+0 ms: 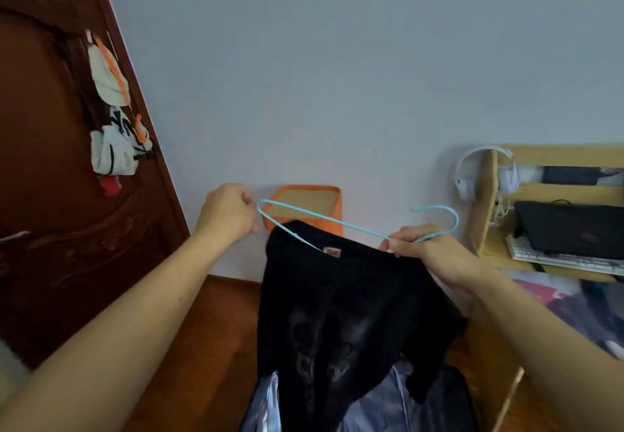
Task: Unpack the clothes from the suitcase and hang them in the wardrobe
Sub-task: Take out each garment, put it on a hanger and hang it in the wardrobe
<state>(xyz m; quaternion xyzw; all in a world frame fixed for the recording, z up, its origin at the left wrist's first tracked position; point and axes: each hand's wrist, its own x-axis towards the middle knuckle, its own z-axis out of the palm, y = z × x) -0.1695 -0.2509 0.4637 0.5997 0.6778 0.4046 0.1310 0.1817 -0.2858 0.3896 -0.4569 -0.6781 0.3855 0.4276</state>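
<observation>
Hands are working apart at mid-frame: the left hand (227,212) is pinching the looped end of the turquoise hanger (332,222), while the right hand (426,253) is gripping the wire near its hook together with the black garment (341,310). Only one shoulder seems threaded, so the fabric could be sliding off. It is drooping between and below both hands, over the suitcase (388,404).

- No lettering can be read anywhere in the view.
- The black knitted garment (341,306) carries a small red-and-white sewn label (331,251) at its neckline; its print is too small and blurred to make out.
- A faded pale graphic (324,340) shows on the garment's front; any characters in it are illegible.
</observation>
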